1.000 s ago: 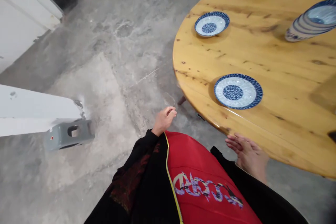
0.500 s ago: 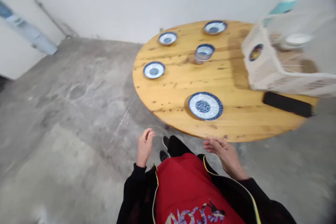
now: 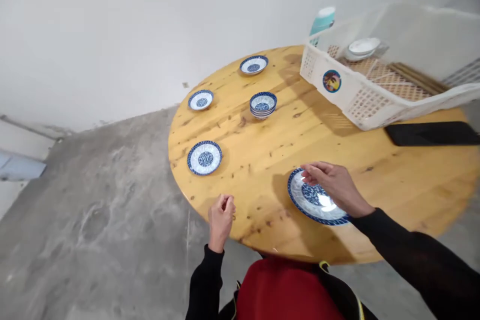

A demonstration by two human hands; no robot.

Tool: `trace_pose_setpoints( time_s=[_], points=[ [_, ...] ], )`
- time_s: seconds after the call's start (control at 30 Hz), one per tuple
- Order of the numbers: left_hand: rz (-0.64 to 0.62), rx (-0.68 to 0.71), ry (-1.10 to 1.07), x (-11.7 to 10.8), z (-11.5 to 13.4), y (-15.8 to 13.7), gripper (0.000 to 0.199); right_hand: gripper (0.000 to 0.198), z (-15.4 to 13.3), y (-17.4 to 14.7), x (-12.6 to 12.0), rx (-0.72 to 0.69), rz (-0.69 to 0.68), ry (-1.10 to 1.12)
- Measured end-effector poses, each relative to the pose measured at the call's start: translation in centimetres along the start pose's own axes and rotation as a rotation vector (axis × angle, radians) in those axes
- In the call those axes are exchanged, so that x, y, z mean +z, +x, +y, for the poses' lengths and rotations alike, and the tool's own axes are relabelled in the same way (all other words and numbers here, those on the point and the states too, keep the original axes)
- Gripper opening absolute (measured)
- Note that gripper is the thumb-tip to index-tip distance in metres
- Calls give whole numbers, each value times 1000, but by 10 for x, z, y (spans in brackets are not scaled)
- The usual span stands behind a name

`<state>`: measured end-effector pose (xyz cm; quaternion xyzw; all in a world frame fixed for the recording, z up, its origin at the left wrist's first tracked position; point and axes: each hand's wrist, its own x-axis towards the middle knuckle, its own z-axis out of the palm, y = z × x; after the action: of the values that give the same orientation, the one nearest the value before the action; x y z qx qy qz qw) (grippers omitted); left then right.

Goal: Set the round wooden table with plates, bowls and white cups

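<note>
My right hand [image 3: 335, 186] lies over the nearest blue-and-white plate [image 3: 309, 205] on the round wooden table [image 3: 270, 160], fingers spread and reaching its far rim; I see no grip on it. At the table's near edge, my left hand [image 3: 221, 216] hangs loosely curled and holds nothing. Three more matching plates ring the left side: one close [image 3: 204, 157], one farther [image 3: 200, 99], one at the back [image 3: 254, 64]. In the table's middle stands a stack of blue-and-white bowls [image 3: 263, 104].
A white plastic basket [image 3: 356, 92] sits at the table's back right, with a white bowl [image 3: 363, 46] and brown sticks [image 3: 409, 74] in it. A black flat object [image 3: 431, 133] lies beside it. A teal cup [image 3: 322, 20] stands behind. Bare concrete floor [image 3: 93, 200] lies to the left.
My right hand has moved from the table's edge onto the nearest plate. My left hand has risen to the table's edge. The view has swung over the table.
</note>
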<state>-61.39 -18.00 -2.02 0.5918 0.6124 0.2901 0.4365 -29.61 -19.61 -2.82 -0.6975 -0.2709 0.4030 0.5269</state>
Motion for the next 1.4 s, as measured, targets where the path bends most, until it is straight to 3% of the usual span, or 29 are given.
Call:
trace_pose_setpoints(
  time_s=[0.17,0.37,0.57,0.73,0.83,1.0,1.27,1.4],
  points=[
    [-70,130,72,-10,29,84,18,17,-40,60,35,-24,90,-26],
    [-173,276,185,0,69,192,12,17,-71,135,57,-34,189,-93],
    [-286,264,327,39,110,290,14,17,-90,192,69,14,288,-295],
    [-327,252,412,82,137,347,17,20,-102,226,80,23,312,-644],
    [-341,263,421,108,148,370,18,26,-102,242,86,-8,332,-797],
    [-340,331,504,137,156,391,15,23,-94,261,93,1,343,-855],
    [-307,360,584,144,165,396,7,14,-90,273,103,14,388,-860],
    [-301,415,528,138,172,393,5,14,-110,251,99,14,400,-829]
  ],
)
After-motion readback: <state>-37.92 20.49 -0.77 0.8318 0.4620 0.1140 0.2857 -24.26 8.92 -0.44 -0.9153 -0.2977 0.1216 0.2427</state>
